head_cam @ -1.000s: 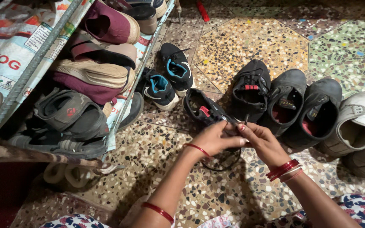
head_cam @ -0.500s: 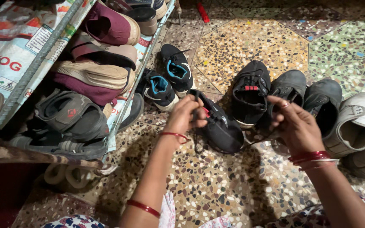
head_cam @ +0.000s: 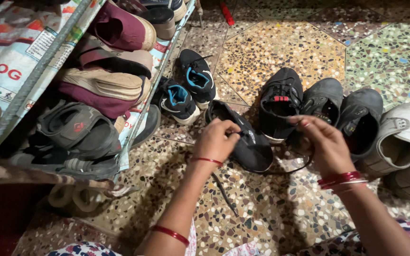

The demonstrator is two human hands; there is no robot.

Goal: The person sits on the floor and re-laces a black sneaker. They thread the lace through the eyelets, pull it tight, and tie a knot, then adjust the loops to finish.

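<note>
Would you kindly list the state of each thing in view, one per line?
left hand: fingers closed on the black shoe
right hand: pinching the shoelace
black shoe: lying tilted on the floor, partly unlaced
shoelace: loose, one end trailing on the floor
black-and-red shoe: upright, untouched
grey shoes: upright at the row's end
shoe rack: packed with footwear

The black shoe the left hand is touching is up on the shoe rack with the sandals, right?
Not quite. The head view shows the black shoe lying on the speckled floor beside the shoe rack, with the left hand on it.
</note>
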